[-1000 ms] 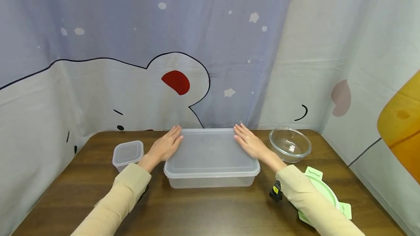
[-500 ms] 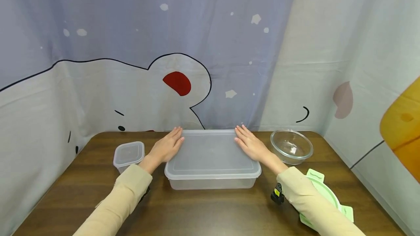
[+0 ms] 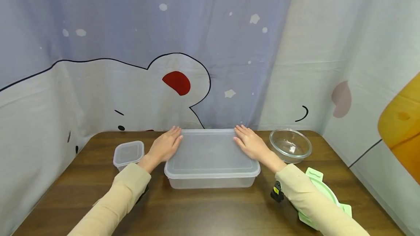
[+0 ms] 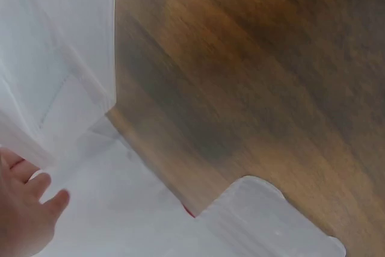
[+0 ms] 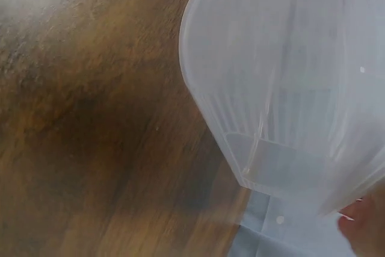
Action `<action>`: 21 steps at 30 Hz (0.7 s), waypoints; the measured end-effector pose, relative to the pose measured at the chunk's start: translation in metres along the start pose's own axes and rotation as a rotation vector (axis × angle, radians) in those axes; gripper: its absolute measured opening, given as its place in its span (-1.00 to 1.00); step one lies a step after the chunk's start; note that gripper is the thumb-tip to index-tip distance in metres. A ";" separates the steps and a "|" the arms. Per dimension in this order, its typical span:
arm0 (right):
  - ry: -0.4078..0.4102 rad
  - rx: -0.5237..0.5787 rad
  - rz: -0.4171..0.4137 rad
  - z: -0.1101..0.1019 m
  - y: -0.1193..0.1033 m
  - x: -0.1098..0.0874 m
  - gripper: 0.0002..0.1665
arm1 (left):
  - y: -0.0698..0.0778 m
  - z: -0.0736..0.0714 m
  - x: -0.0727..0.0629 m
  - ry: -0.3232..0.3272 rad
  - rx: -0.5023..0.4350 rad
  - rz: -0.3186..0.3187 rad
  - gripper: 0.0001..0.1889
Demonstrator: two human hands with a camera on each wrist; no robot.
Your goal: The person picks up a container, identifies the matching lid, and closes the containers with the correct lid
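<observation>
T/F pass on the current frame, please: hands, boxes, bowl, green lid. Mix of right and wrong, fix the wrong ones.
1. The left hand and right hand are at opposite sides of the big box. True.
2. The big box is uncovered. False: its lid covers the top; whether it is sealed I can't tell.
3. The glass bowl stands to the right of the big box. True.
4. The small box is covered. True.
5. The small box is closer to the right hand. False: it is closer to the left hand.
6. The glass bowl is capped. False: it is uncovered; the green lid lies on the table, partly hidden by the right sleeve.
</observation>
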State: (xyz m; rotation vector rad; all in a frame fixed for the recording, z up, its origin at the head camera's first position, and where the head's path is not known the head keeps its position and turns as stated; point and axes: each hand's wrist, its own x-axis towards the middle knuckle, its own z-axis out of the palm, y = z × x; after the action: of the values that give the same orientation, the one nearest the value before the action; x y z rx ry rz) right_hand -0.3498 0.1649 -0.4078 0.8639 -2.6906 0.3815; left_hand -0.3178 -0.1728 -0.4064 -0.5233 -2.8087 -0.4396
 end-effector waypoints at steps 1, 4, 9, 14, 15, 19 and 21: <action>0.034 -0.046 -0.020 -0.001 0.000 0.000 -0.46 | 0.001 -0.001 0.000 0.024 0.014 0.012 -0.49; 0.145 -0.150 -0.074 -0.004 -0.002 0.000 -0.56 | 0.005 -0.004 -0.002 0.076 0.047 0.050 -0.52; 0.239 -0.141 -0.083 -0.010 -0.005 -0.005 -0.63 | 0.018 -0.008 -0.008 0.098 0.046 0.146 -0.53; 0.198 -0.074 -0.084 -0.016 -0.011 -0.018 -0.59 | 0.030 -0.011 -0.016 0.113 0.030 0.205 -0.53; 0.186 -0.064 -0.086 -0.017 -0.012 -0.021 -0.58 | 0.032 -0.011 -0.017 0.113 0.030 0.211 -0.52; 0.151 -0.033 -0.100 -0.020 -0.020 -0.032 -0.55 | 0.036 -0.012 -0.025 0.115 0.021 0.228 -0.52; 0.141 -0.020 -0.104 -0.021 -0.023 -0.038 -0.54 | 0.038 -0.012 -0.029 0.115 0.011 0.231 -0.52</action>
State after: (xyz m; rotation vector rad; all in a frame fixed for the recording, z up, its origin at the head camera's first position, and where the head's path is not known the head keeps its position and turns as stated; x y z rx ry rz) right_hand -0.3030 0.1738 -0.3981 0.9300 -2.5055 0.3760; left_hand -0.2744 -0.1517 -0.3945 -0.7828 -2.5996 -0.3920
